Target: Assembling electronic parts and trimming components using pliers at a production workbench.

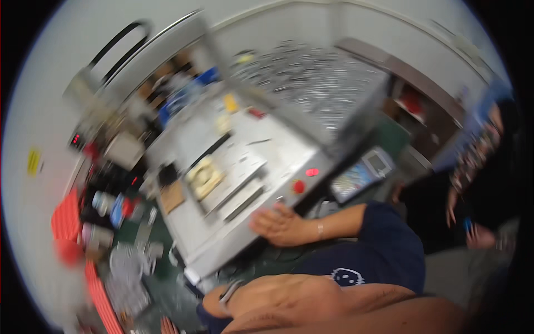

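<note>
My right hand (281, 225) lies against the front edge of a white bench-top machine (194, 245), palm down with the fingers stretched out. It is just left of a round red button (298, 186) and a lit red switch (312, 172). Nothing shows in that hand. Close to the camera at the lower edge is my left hand (295, 295), blurred, with a watch (229, 295) on its wrist; its fingers cannot be made out. On the machine's bed sit a cream-coloured fixture block (204, 178) and a pale metal bar (242, 197).
Many shiny silver pieces (311, 78) lie behind the machine. A keypad controller with a screen (364, 172) stands to its right. At the far right is another person, a hand (481, 236) by something blue. Red chairs (67, 217) and clutter stand left. Fingertips (168, 325) show below, owner unclear.
</note>
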The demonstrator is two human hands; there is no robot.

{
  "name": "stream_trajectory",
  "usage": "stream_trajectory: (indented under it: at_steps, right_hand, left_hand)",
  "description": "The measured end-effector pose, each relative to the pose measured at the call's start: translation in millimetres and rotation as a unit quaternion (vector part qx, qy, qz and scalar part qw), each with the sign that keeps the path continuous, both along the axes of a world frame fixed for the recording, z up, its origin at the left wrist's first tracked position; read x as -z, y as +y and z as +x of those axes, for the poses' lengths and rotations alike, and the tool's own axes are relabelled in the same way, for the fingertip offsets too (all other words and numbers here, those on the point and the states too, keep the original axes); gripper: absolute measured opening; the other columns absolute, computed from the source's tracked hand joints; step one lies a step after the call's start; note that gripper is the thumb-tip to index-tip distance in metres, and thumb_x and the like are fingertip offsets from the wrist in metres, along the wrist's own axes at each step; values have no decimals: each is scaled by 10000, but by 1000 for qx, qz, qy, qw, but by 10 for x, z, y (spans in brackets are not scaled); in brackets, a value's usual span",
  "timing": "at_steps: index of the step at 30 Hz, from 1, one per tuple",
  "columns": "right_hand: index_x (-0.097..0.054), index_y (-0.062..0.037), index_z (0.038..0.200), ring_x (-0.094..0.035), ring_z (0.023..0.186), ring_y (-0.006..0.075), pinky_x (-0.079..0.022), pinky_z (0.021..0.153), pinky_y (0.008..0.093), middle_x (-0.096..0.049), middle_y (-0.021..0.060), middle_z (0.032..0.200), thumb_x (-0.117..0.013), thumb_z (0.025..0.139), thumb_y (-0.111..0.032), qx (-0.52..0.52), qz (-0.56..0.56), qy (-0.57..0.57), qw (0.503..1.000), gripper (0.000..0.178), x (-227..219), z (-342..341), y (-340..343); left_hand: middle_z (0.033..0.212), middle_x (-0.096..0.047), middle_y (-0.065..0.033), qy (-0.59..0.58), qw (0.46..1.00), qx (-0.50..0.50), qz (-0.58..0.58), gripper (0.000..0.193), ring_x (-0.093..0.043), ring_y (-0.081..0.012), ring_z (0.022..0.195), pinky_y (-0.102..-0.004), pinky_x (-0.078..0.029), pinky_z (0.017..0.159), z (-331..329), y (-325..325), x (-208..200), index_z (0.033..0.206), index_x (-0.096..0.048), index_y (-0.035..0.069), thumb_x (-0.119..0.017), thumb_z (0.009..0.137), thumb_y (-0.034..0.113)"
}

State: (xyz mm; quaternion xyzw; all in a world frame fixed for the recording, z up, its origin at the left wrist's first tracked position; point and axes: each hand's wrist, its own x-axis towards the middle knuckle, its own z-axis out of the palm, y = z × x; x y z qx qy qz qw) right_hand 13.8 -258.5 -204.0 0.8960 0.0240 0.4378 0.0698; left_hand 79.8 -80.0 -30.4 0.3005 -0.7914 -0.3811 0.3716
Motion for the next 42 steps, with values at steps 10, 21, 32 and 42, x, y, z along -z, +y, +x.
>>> stream_trajectory:
  at_steps: [10,21,32,42]
  right_hand:
    - [-509,-193,1307,-406,1300,234,-215,1102,450,-466,50,1417,-368,887,-172,45,-13,-98,994,443,166,-30,-5]
    - [-483,-179,1334,-385,1321,248,-173,1116,444,-450,53,1435,-409,836,-165,5,25,-62,998,504,174,-85,-33]
    - [-450,-117,1371,-305,1378,291,-85,1142,466,-385,106,1480,-415,854,-269,-12,20,-60,998,540,213,-61,-41]
    - [-474,-156,1356,-357,1347,269,-146,1128,450,-416,76,1464,-489,730,-161,-12,33,-70,997,626,209,-72,-9]
  left_hand:
    - [1499,-256,-284,-548,682,-453,-170,781,-219,-435,1401,-518,-155,1145,1644,-1232,195,1433,-275,-73,-588,856,349]
    - [1464,-325,-295,-421,793,-438,-54,784,-277,-436,1381,-483,-192,1140,1687,-1218,348,1443,-277,-57,-629,844,306]
    - [1455,-329,-307,-454,775,-438,-39,727,-288,-429,1377,-470,-219,1134,1662,-1203,342,1400,-337,-89,-630,863,304]
    - [1465,-298,-319,-493,761,-420,-33,727,-265,-427,1388,-462,-199,1145,1637,-1187,326,1399,-299,-125,-607,882,281]
